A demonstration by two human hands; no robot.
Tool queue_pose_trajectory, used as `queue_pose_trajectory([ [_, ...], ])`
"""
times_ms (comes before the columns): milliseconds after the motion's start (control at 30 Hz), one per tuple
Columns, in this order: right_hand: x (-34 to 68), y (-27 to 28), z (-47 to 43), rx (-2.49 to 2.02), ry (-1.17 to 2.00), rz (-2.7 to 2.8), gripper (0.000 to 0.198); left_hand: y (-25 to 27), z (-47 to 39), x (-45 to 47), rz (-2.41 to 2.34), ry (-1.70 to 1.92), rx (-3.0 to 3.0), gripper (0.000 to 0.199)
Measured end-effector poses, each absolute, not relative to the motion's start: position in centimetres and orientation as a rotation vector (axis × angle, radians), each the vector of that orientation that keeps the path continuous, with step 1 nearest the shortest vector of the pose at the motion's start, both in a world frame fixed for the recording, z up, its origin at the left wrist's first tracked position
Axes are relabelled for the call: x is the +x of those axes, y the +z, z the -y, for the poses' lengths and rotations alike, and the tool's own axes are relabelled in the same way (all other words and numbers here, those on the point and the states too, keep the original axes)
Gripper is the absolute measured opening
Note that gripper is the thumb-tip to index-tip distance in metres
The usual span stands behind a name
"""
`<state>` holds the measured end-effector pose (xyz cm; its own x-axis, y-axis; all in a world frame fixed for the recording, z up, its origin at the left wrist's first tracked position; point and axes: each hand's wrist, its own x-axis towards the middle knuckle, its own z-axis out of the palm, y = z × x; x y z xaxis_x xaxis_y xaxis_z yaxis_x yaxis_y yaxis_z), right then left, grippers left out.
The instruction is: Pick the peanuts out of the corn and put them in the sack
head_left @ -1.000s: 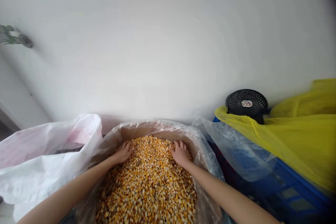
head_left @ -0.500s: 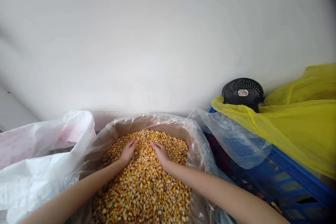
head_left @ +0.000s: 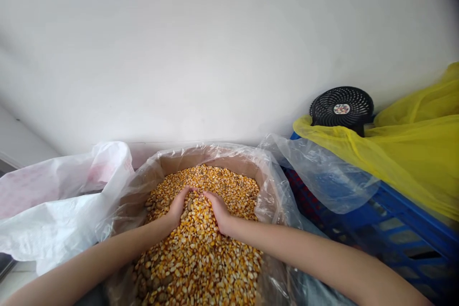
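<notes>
Loose yellow and white corn kernels [head_left: 204, 267] fill a brown cardboard box [head_left: 236, 164] lined with a clear plastic bag [head_left: 274, 193]. My left hand [head_left: 178, 208] and my right hand [head_left: 218, 211] are sunk partly in the corn near the middle. They curve toward each other, fingertips almost meeting on the far side, and cup a heap of kernels between them. Kernels hide parts of the fingers and the lower palms. Along the left side, some brownish rounded lumps [head_left: 152, 203] lie among the corn; I cannot tell what they are.
A white woven sack [head_left: 60, 220] with pink patches lies at the left. On the right stands a blue plastic crate [head_left: 394, 201], with yellow mesh cloth [head_left: 423, 153] draped over it. A black fan [head_left: 340, 107] sits at its back corner. Behind everything rises a white wall [head_left: 201, 48].
My hands have drawn closer together, their fingers curling inward around the corn. The whole scene sits slightly higher in view as the camera has shifted.
</notes>
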<state>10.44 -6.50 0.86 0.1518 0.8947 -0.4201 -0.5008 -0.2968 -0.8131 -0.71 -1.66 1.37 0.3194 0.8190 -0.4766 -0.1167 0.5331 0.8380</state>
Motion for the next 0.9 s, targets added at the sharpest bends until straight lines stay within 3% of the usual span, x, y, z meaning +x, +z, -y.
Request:
queue_pose_trajectory([
  [233,10.7,2.2,6.7,-1.153,1.698,0.331,0.022,4.0,3.5,0.5,-0.958,0.418,0.454,0.022],
  [400,11.9,2.9,6.1,-1.153,1.685,0.414,0.022,4.7,3.0,0.7,-0.945,0.618,0.444,0.016],
  [533,12.8,2.7,6.2,-1.242,1.654,0.709,0.03,4.1,2.7,0.1,-1.013,0.579,0.535,0.024],
  [733,13.9,2.6,6.1,-1.303,1.403,1.079,0.026,2.8,1.0,-1.7,-1.166,0.774,1.202,0.037],
  [900,15.2,1.3,5.4,-1.488,1.099,1.224,0.023,1.0,-0.3,-3.0,-1.271,0.727,1.413,0.041],
])
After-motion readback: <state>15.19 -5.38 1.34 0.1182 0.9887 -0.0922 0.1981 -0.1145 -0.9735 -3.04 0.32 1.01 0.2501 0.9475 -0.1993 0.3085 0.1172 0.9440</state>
